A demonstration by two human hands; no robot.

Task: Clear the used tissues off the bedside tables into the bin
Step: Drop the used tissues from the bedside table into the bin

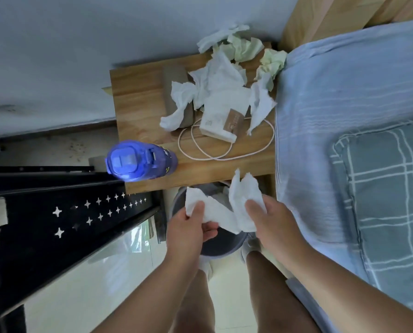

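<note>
Hands [222, 219] both pinch one tissue [227, 207] above bin [224, 246]; next, let go, then reach ahead for desk [140, 92] tissues.

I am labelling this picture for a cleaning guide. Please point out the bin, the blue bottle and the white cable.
bin [221, 248]: head view, near rim below the hands.
blue bottle [125, 162]: head view, centre of its lid.
white cable [207, 157]: head view, near loop on the table.

A home bedroom: a bed [332, 97] with blue striped bedding and a plaid pillow [388, 188] stands just beside a wooden bedside tabletop [140, 97] against a plain wall [80, 44].
</note>
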